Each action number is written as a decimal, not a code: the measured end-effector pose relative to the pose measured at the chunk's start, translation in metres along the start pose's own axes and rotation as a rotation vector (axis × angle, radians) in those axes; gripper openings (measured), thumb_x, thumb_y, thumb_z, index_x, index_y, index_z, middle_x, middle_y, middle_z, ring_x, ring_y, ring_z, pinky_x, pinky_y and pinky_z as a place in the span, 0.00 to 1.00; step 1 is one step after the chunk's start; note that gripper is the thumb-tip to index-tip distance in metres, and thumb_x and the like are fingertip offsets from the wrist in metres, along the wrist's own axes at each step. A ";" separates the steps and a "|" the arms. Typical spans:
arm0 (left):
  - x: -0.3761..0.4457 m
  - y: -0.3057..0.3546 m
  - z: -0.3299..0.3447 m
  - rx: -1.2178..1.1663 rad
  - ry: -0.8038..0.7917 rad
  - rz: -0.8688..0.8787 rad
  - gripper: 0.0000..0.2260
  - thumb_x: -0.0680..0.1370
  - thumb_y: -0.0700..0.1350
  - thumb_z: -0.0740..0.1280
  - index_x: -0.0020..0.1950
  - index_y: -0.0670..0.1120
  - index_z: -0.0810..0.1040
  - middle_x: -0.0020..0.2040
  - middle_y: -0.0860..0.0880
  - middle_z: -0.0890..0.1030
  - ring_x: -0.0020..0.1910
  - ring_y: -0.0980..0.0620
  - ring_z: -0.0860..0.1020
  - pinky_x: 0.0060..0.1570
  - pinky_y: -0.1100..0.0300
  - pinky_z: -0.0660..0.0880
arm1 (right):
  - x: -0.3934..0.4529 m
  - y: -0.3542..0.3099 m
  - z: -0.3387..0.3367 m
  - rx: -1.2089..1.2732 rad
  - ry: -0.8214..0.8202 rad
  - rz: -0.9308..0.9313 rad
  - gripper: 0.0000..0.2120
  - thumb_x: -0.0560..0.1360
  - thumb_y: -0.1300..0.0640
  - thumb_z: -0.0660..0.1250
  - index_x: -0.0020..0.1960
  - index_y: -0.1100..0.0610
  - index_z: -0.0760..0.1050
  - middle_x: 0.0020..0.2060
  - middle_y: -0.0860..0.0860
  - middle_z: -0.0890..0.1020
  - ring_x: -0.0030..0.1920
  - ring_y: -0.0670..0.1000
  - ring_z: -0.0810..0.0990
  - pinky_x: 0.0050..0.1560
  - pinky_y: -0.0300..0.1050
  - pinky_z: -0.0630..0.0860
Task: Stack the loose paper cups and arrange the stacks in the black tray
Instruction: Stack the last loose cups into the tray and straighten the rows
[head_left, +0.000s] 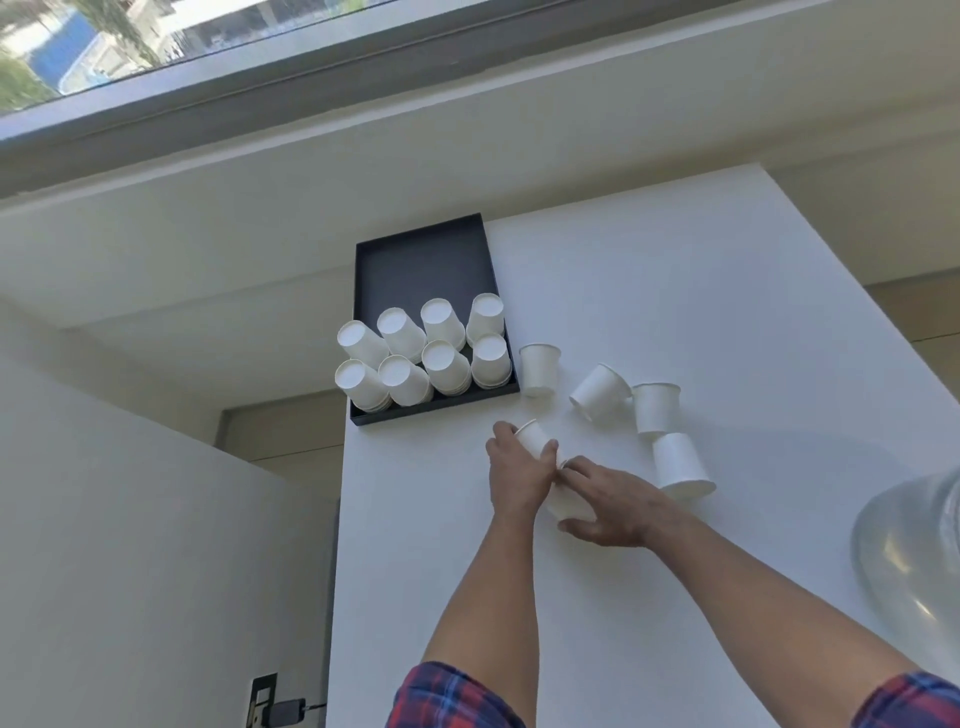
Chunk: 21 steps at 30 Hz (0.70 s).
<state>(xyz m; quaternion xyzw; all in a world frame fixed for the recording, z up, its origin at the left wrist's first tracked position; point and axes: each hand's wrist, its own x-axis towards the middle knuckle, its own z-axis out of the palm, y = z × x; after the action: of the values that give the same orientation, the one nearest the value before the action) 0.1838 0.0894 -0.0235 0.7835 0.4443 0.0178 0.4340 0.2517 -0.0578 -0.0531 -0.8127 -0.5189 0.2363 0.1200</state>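
Head view — smooth tapered paper cups (540, 367)

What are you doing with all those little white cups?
A person is stacking paper cups. The left hand grips one cup, and the right hand holds another cup beside it, as if fitting them together. Eight upside-down stacks already sit in two rows in the black tray. Four loose cups still wait on the white table to the right of the tray.
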 end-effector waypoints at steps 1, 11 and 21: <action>0.000 -0.002 0.000 -0.017 -0.008 -0.004 0.22 0.75 0.55 0.72 0.61 0.48 0.64 0.60 0.46 0.69 0.45 0.48 0.74 0.44 0.56 0.70 | 0.001 -0.001 0.000 0.010 -0.008 -0.010 0.32 0.75 0.38 0.64 0.75 0.48 0.62 0.67 0.44 0.68 0.56 0.50 0.77 0.50 0.45 0.75; 0.006 -0.008 -0.023 -0.106 -0.001 -0.050 0.31 0.66 0.48 0.71 0.66 0.54 0.62 0.59 0.49 0.76 0.56 0.46 0.78 0.54 0.49 0.79 | 0.018 -0.007 -0.012 -0.015 -0.032 -0.198 0.31 0.72 0.44 0.68 0.74 0.44 0.66 0.57 0.49 0.75 0.52 0.52 0.75 0.55 0.46 0.74; 0.019 -0.002 -0.065 -0.055 0.123 0.156 0.29 0.65 0.50 0.69 0.64 0.57 0.65 0.58 0.54 0.76 0.53 0.48 0.78 0.53 0.47 0.79 | 0.036 -0.009 -0.033 -0.066 0.234 -0.305 0.31 0.67 0.44 0.70 0.69 0.49 0.73 0.52 0.48 0.78 0.50 0.52 0.76 0.52 0.47 0.74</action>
<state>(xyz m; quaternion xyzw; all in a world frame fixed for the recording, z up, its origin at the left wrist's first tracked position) 0.1669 0.1460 0.0087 0.8010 0.4069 0.1119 0.4246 0.2743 -0.0195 -0.0299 -0.7503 -0.6258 0.1020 0.1870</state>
